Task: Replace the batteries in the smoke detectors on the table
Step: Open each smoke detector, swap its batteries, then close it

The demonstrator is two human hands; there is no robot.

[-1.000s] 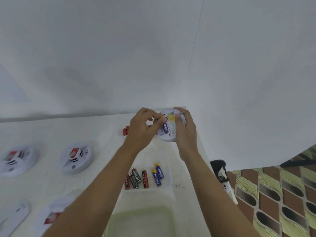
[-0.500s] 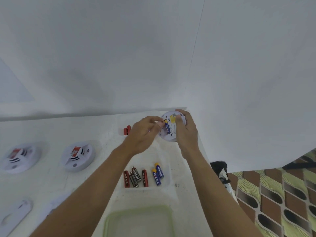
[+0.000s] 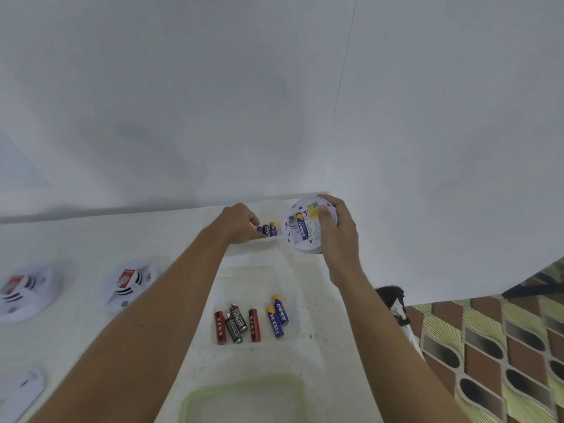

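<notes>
Right hand (image 3: pixel 337 236) grips open smoke detector (image 3: pixel 305 227) above the surface's far edge, one battery seated; left hand (image 3: pixel 241 222) pinches among fresh batteries (image 3: pixel 268 229); two detectors (image 3: pixel 129 283) seemingly untouched.

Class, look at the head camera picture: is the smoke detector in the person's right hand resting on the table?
No: the right hand holds the smoke detector tilted up off the table, its back facing the camera.
</notes>
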